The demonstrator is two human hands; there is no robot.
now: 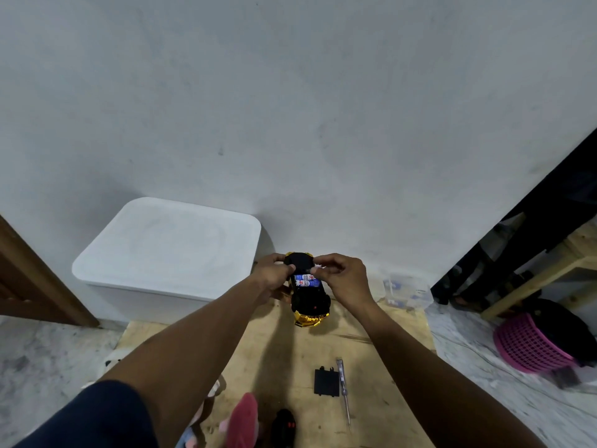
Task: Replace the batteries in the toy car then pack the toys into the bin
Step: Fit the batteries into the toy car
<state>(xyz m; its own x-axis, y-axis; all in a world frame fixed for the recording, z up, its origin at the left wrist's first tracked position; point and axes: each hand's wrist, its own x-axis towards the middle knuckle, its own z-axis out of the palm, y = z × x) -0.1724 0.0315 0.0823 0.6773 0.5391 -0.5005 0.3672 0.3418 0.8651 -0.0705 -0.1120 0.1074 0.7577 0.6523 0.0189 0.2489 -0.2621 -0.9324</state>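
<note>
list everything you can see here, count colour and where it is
toy car: one, gold and black, upside down, held over the wooden board
batteries: two, white and blue, in the car's open compartment
battery cover: one, black, on the board
screwdriver: one, clear handle, right of the cover
bin: one, white, lid on, by the wall
basket: one, pink, floor at right
plush toy: one, pink, bottom edge
black toy: one, red buttons, beside the plush
left hand: grips the car
right hand: pinches a small white piece at the compartment
</note>
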